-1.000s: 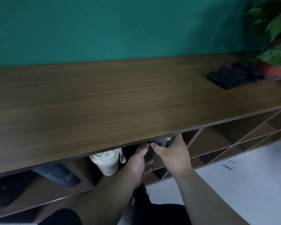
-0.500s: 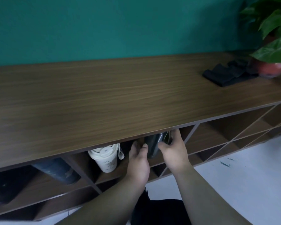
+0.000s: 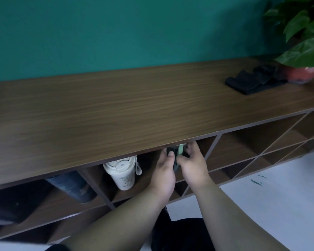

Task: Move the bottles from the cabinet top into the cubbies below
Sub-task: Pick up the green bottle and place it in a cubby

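Note:
A dark bottle [image 3: 176,154] with a pale green band sits in a top-row cubby under the wooden cabinet top [image 3: 134,109], mostly hidden by the edge and my hands. My left hand [image 3: 164,171] presses its left side and my right hand [image 3: 192,163] wraps its right side. A white cup-shaped bottle with a lid [image 3: 121,171] stands in the same wide cubby to the left. A dark blue bottle [image 3: 72,185] lies in the cubby further left.
A black folded cloth [image 3: 252,82] and a potted plant in a red pot [image 3: 303,71] sit at the cabinet top's right end. Open cubbies [image 3: 243,147] run to the right. A dark object [image 3: 9,205] fills the far-left cubby. Pale floor [image 3: 261,196] lies below.
Both hands have stayed at the same cubby and closed in around the dark bottle; the bottle has been turned more upright and pushed slightly deeper under the top.

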Tool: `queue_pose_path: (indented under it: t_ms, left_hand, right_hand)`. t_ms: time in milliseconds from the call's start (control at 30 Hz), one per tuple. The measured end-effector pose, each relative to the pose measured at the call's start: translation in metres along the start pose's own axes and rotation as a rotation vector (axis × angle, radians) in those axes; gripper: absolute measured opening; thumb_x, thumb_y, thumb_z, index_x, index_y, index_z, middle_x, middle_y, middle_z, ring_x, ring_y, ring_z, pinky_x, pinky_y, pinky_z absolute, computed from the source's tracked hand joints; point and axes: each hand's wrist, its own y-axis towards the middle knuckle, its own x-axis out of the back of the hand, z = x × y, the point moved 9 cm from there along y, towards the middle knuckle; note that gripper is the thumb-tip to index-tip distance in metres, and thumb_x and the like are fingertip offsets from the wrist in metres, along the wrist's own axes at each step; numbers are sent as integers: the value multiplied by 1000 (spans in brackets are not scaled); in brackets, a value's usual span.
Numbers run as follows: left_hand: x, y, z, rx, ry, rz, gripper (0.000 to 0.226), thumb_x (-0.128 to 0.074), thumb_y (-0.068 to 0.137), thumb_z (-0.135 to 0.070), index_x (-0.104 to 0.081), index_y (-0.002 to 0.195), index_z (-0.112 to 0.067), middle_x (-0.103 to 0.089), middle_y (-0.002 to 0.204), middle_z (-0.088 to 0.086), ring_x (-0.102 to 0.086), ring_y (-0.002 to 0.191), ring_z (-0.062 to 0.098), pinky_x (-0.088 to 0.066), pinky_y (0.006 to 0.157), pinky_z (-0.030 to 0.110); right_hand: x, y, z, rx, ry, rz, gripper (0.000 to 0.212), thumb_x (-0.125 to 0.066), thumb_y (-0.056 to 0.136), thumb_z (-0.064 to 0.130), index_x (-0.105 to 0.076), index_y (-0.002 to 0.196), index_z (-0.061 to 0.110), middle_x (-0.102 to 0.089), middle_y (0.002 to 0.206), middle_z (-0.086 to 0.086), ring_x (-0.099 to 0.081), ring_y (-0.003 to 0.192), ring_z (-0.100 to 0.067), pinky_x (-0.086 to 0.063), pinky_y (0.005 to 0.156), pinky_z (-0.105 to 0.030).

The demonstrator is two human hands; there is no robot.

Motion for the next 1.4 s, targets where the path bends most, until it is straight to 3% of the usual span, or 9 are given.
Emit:
queue_pose_path:
  t_ms: [133,367,733,833,1033,1133,1267,1333,1400]
  left_hand:
    - [-3,-1,3,-6,6,26,49,-36,107,-26,-30,155,-20,-46,148,-7,-45,126,2,-30,106,20]
    - [1,-1,8,-22,34,15,52,-39,105,-27,-30,156,-22,-47,152,-5,-45,135,6,-29,118,29]
    - [1,-6,10,-10,51,12,48,-38,106,-27,-33,153,-24,-51,130,-15,-46,118,-3,-28,103,19]
    - [1,-7,11,11,57,13,49,-38,106,-26,-32,154,-21,-50,138,-10,-45,122,0,-27,105,19]
    - [6,-9,14,21,30,16,50,-40,106,-25,-32,154,-17,-44,143,-9,-40,129,4,-25,107,21]
    - [27,-13,30,74,51,-27,55,-46,101,-39,-37,152,-20,-42,152,-10,-38,141,9,-20,121,32]
    - [78,-39,61,203,124,-65,55,-54,94,-49,-52,144,-27,-51,149,-11,-46,138,12,-26,121,42]
    - [106,-53,71,226,98,-88,42,-54,94,-47,-63,132,-31,-65,136,-6,-58,126,16,-34,117,45]
    - [135,-64,70,208,77,-172,35,-50,99,-39,-63,129,-27,-66,134,-1,-59,124,19,-35,116,47]
  right_hand:
    - [1,-2,-1,-9,1,-6,49,-56,83,-4,-58,114,34,-73,108,11,-67,92,9,-47,75,-17]
    - [0,-1,-7,-26,16,-8,50,-60,81,-2,-60,115,36,-75,109,11,-70,97,3,-51,84,-25]
    - [-4,1,-6,-33,0,-3,48,-63,81,2,-58,108,41,-75,102,11,-70,93,2,-52,86,-29]
    - [-3,1,-8,-45,-2,-11,49,-62,79,3,-58,106,44,-75,101,14,-69,95,1,-53,93,-33]
    - [1,-7,-3,-86,24,-10,77,-63,73,8,-43,145,23,-55,146,2,-49,137,-15,-39,115,-47]
    - [11,-21,-7,-254,-119,-18,77,-64,79,10,-35,150,19,-53,142,-7,-53,129,-27,-43,106,-46]
    - [4,-51,-27,-515,-472,180,14,-58,87,18,-57,100,12,-58,99,-9,-57,88,-26,-51,90,-47]
    - [-19,-67,-32,-527,-512,333,18,-60,85,23,-63,102,17,-59,103,-3,-59,96,-24,-50,89,-44]
    - [-45,-71,-27,-444,-426,402,50,-62,83,25,-58,133,25,-57,127,4,-57,118,-22,-47,99,-39]
